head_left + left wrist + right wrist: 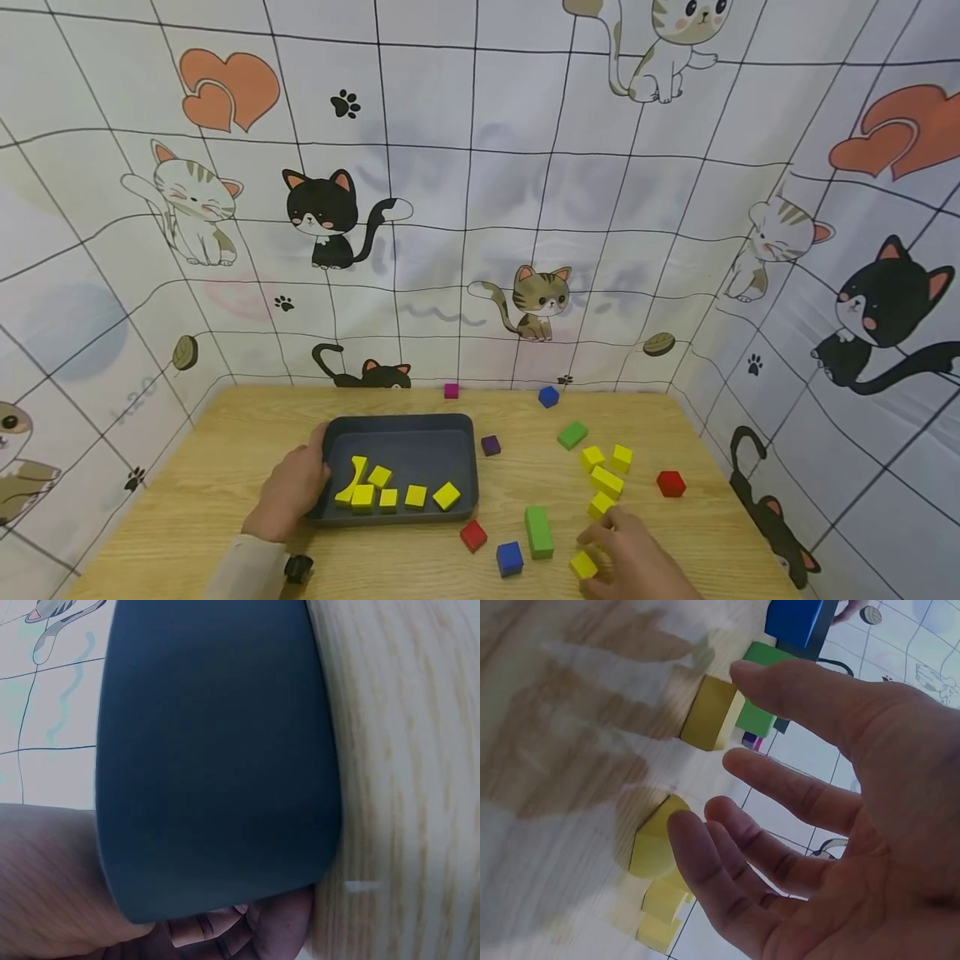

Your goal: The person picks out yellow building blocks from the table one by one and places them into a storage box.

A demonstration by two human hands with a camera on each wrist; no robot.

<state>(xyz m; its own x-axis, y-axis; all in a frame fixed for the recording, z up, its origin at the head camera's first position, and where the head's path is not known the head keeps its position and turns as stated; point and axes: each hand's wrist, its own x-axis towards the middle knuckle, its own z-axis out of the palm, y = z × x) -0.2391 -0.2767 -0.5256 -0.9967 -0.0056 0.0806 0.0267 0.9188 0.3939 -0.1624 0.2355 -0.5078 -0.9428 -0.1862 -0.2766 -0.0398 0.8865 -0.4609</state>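
My left hand (294, 490) grips the left rim of a dark grey tray (397, 420) that holds several yellow blocks (390, 497). In the left wrist view the tray's wall (217, 765) fills the frame, and my fingers (217, 930) curl under it on the wooden table (405, 750). My right hand (632, 552) hovers at the front right with its fingers spread and holds nothing. It is just beside a yellow block (582, 565) and another yellow block (600, 503). In the right wrist view the open hand (795, 791) is over two yellow blocks (711, 712) (656, 844).
Loose blocks lie right of the tray: red (473, 535), blue (509, 558), a long green one (537, 531), green (572, 434), several yellow (607, 467), red (671, 483) and purple (491, 445). Magenta (451, 390) and blue (548, 397) blocks sit by the cat-print backdrop.
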